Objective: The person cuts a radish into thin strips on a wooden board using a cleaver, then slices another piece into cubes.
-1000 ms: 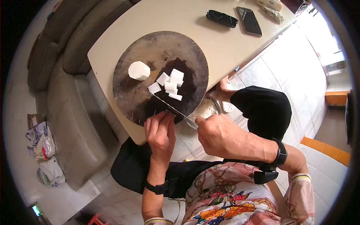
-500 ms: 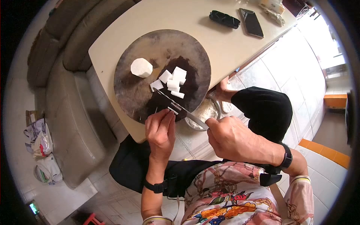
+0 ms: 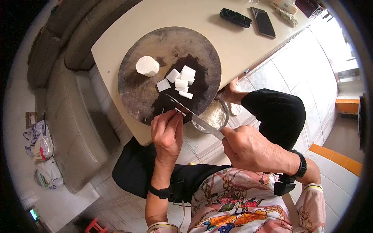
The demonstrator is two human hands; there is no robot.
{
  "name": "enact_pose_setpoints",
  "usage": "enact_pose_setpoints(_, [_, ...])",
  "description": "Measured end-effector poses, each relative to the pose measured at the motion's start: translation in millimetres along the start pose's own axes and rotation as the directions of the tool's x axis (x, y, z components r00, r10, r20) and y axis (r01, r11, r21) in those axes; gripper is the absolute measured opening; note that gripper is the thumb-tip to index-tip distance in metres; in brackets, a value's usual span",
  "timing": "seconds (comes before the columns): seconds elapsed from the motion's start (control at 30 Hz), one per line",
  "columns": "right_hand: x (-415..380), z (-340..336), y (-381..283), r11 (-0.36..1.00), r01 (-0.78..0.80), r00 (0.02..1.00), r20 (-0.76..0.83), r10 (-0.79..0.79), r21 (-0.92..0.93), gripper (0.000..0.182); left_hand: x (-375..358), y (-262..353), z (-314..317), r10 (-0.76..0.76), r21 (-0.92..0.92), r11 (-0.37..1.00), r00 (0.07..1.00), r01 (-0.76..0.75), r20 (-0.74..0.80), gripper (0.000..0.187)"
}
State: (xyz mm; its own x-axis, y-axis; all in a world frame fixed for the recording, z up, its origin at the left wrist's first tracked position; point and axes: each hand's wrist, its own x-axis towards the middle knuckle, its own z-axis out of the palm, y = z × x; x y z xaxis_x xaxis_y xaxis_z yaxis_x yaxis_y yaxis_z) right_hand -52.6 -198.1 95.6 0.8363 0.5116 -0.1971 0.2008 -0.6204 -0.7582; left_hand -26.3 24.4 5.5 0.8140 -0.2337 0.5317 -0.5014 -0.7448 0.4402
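My right hand is closed around the handle of a knife, its blade slanting up and left over the near edge of a round, dark-stained chopping board. Under the blade lies a small white piece, which looks like white radish. The fingertips of my left hand pinch it from the left. Farther up the board, several flat white slices lie in a loose pile, and a square slice sits left of them. A thick white radish chunk stands at the upper left.
The board rests on a cream table with a dark case and a phone at its far side. Below the table edge, a metal bowl holds pale contents. A grey sofa stands left, bags beyond it.
The knife and my right hand have shifted right and slightly toward me, so the blade tip has moved away from the square slice. My left hand stays nearly in place on the small piece.
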Motion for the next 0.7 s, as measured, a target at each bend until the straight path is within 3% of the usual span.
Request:
enact_pose_setpoints(0.43, [9.7,5.3,5.2,0.999,0.032,0.999,-0.041,-0.032,0.018,0.011,-0.6,-0.9,-0.3,-0.004,-0.025,1.0,1.0,0.005,0.018,0.021])
enact_pose_setpoints(0.6, [22.8,3.5,7.6,0.991,0.046,0.998,-0.044,-0.041,0.125,0.011,1.0,-1.6,-0.9,0.008,-0.042,0.999,1.0,-0.008,0.021,0.02])
enact_pose_setpoints(0.7, [31.3,11.1,7.6,0.997,0.037,0.998,-0.049,-0.034,0.073,0.011,-1.3,-3.1,1.0,0.009,-0.047,0.999,1.0,-0.009,0.015,0.02])
